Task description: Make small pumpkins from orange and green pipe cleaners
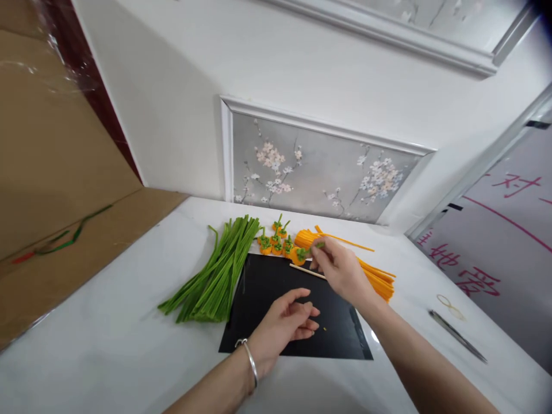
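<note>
Between the thumb and fingers of my right hand [340,267] is the green stem of a small orange pipe-cleaner persimmon [297,255] with green leaves on top. It is at the far edge of a black mat [263,293]. My left hand [287,319] hovers over the mat with fingers apart and loosely curled, holding nothing. Several similar pipe-cleaner persimmons [276,240] are grouped just behind the mat. A thin wooden stick [305,270] lies on the mat below the held persimmon, partly hidden by my right hand.
Green pipe cleaners [215,282] lie in a pile at the mat's left. An orange pipe-cleaner bundle [379,280] passes behind my right hand. Tweezers [457,336] and yellowish rubber bands [449,306] lie on the right. Cardboard [95,224] borders the white table's left side.
</note>
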Demonstrator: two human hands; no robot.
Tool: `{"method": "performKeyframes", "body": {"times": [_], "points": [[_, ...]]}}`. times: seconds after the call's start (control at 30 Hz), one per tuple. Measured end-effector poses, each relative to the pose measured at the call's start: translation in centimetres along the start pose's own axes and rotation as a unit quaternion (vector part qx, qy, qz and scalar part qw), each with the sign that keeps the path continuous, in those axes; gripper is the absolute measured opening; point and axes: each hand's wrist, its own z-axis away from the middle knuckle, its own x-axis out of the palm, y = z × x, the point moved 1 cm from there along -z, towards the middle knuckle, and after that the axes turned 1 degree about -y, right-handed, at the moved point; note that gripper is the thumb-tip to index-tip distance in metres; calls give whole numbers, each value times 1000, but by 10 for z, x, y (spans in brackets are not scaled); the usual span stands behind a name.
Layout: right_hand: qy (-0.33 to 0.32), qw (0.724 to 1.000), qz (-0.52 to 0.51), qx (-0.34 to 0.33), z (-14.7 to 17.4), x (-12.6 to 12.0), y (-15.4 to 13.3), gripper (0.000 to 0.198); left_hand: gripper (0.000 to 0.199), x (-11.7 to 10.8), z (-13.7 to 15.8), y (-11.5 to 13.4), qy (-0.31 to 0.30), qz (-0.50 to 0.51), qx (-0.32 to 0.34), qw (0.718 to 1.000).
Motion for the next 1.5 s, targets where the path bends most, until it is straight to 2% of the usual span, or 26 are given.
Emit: {"method": "performKeyframes", "body": {"times": [0.17,0.3,0.53,0.77,0.93,1.03,1.13,1.27,1.33,1.4,1.43,1.5], "points": [[25,999,25,-7,-42,28,18,20,22,0,-5,-6,33,10,-9,999],[48,997,64,-16,-80,47,28,22,19,-2,-8,-10,23,17,-15,999],[16,987,162,8,-143,78,42,20,16,-3,-9,-13,7,6,-32,999],[-85,966,238,45,-163,97,63,15,14,-5,-10,-9,-3,16,-55,998],[-120,959,253,52,-167,98,66,10,15,-7,-11,-8,-2,20,-65,998],[-112,961,249,47,-165,86,63,17,16,-7,-11,-7,-5,15,-61,998],[-93,965,242,28,-154,57,58,30,17,-8,-12,-7,-9,6,-58,998],[-88,965,247,16,-111,9,61,35,23,-9,-12,-6,-19,-9,-38,999],[-91,961,259,32,-81,-10,71,41,26,-8,-12,-3,-16,-9,-40,999],[-99,954,278,59,-53,-26,88,58,28,-6,-11,0,-19,-7,-38,999],[-101,949,287,80,-42,-33,98,69,29,-5,-11,2,-22,-8,-38,999],[-97,940,300,131,-29,-48,120,76,31,-4,-10,6,-15,-14,-32,999]]}}
